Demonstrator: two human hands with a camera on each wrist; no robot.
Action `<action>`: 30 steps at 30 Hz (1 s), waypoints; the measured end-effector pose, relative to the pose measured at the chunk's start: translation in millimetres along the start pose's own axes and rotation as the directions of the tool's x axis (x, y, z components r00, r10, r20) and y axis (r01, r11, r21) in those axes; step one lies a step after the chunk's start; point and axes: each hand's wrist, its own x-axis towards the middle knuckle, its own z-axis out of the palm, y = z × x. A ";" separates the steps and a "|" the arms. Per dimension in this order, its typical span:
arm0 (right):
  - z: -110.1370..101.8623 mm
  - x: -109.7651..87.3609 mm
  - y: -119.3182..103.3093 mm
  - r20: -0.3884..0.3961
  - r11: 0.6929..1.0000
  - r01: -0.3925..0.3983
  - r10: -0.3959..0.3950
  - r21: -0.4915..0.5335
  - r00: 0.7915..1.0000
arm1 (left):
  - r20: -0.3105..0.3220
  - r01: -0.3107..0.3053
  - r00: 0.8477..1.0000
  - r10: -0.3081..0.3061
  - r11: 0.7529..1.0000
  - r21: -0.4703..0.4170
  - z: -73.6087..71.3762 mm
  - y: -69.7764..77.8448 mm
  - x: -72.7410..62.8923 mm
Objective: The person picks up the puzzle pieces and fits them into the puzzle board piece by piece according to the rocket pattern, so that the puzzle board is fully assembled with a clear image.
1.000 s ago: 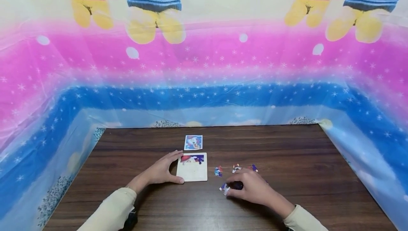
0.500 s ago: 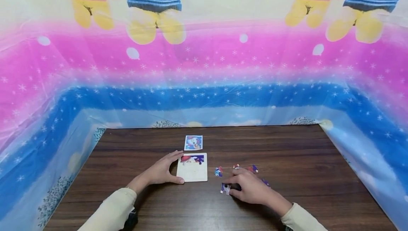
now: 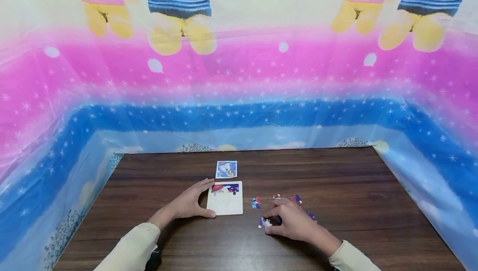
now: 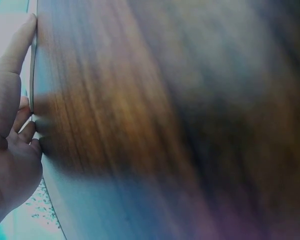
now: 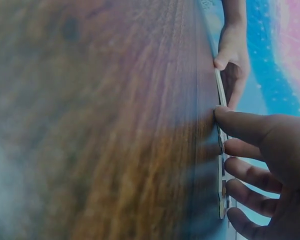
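Note:
A square white puzzle board (image 3: 225,205) lies on the table, its top strip filled with a red, white and purple picture. My left hand (image 3: 188,201) holds the board by its left side, thumb at the near corner and fingers at the far one. To the right, my right hand (image 3: 293,219) pinches a purple and white jigsaw piece (image 3: 262,223) between thumb and index finger, low over the table. In the right wrist view, the thumb and fingers of the right hand (image 5: 275,165) are spread close to the tabletop.
Behind the board lies a small picture card (image 3: 226,169). More jigsaw pieces surround the right hand: a blue and red one (image 3: 255,203), a purple and red one (image 3: 297,198), and others partly covered. A printed cloth (image 3: 239,117) surrounds the brown table (image 3: 336,179).
The right index finger and thumb first shifted over the purple and white piece, which turned slightly, and now close on its edges. The left hand and the board have stayed put.

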 end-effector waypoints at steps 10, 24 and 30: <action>-2.5 3.1 -0.9 0.003 0.996 0.093 -0.093 -0.019 0.996 | -0.005 -0.006 1.000 0.006 1.000 0.000 -0.2 -1.4 -0.8; -11.6 36.7 -9.4 -0.111 0.986 0.154 -0.147 0.065 0.983 | 0.000 0.002 1.000 -0.002 1.000 -0.005 0.5 -0.8 0.2; -1.6 64.9 -11.3 -0.154 0.982 0.170 -0.155 0.085 0.976 | 0.004 0.016 1.000 -0.016 1.000 -0.010 0.4 0.3 0.2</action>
